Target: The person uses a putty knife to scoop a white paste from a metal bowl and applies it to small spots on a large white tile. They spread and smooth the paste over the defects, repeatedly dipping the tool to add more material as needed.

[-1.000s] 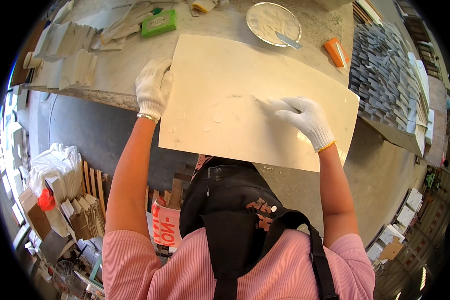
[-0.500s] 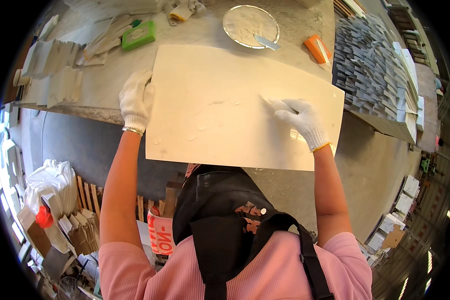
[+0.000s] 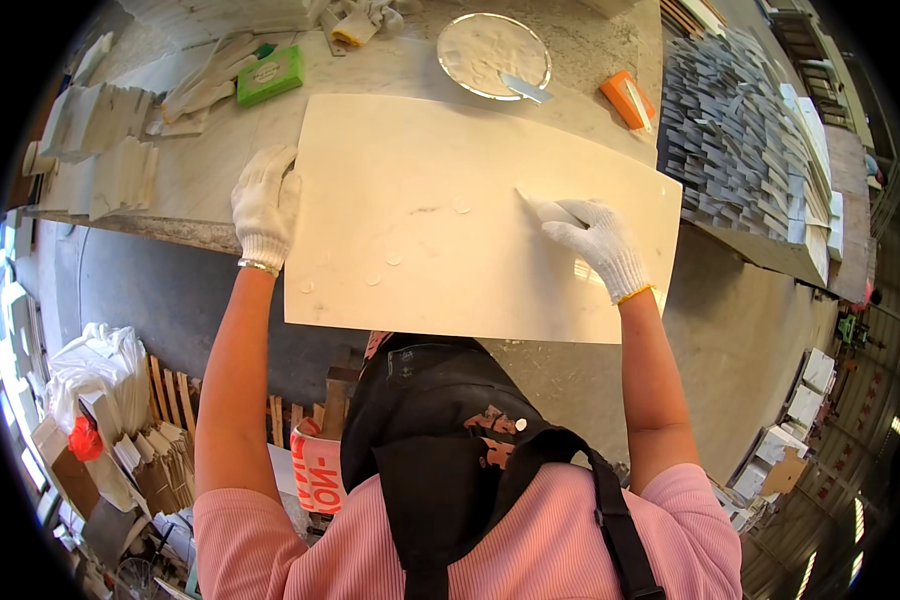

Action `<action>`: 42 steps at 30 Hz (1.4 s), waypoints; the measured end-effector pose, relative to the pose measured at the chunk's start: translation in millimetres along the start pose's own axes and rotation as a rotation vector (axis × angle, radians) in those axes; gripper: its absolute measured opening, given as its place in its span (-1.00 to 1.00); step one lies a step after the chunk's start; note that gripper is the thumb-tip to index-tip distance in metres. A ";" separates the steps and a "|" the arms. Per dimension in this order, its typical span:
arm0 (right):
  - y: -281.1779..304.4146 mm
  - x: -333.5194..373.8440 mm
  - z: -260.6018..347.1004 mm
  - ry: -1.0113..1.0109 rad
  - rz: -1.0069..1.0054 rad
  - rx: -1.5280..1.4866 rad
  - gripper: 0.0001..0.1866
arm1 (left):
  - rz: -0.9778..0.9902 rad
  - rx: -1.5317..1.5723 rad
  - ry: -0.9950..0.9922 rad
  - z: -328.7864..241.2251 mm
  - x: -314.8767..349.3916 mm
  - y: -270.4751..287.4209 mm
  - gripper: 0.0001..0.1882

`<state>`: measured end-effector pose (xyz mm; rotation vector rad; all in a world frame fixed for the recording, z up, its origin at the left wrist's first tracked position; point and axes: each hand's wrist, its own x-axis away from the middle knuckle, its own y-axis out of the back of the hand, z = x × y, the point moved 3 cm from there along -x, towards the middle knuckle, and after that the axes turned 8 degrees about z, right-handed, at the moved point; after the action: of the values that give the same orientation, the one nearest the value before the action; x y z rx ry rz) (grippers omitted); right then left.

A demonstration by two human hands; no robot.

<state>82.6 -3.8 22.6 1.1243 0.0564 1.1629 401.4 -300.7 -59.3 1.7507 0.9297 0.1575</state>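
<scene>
A pale, glossy stone slab point(image 3: 400, 220) with faint grey marks and a few small round wet-looking spots lies on the worktable, its near edge overhanging toward me. My left hand point(image 3: 263, 205), in a white knitted glove, is closed at the slab's left edge, fingers pointing away from me. Over the right half, my gloved right hand point(image 3: 600, 240) is closed, thumb and fingers pinched. A pale pointed piece point(image 3: 532, 201) sticks out from them toward the slab's middle; it blends with the glove and slab, so its kind is unclear.
Beyond the slab stand a round bowl point(image 3: 470, 60) of pale paste with a putty knife point(image 3: 526, 88) in it, and an orange box point(image 3: 625, 98). A green box point(image 3: 270, 76) and stacked white tiles point(image 3: 95, 120) are at left. Grey stone strips point(image 3: 735, 135) are piled at right.
The whole view has shifted slightly. My right hand and the pale piece keep nearly the same place over the slab, and my left hand stays at its left edge.
</scene>
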 end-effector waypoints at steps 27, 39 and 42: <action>1.8 -0.7 4.3 0.015 0.018 0.028 -0.47 | 0.013 -0.014 0.026 3.1 3.1 -1.8 -0.65; 5.5 6.6 9.9 0.038 0.027 -0.127 -0.52 | 0.010 0.002 0.010 2.3 0.7 -1.7 -0.67; -2.4 12.1 32.3 0.097 0.074 -0.147 -0.54 | 0.017 -0.049 0.000 10.0 2.2 -4.7 -0.67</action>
<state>107.8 -16.2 42.7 0.9472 0.0040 1.2668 405.8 -306.4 -68.0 1.7132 0.9042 0.1896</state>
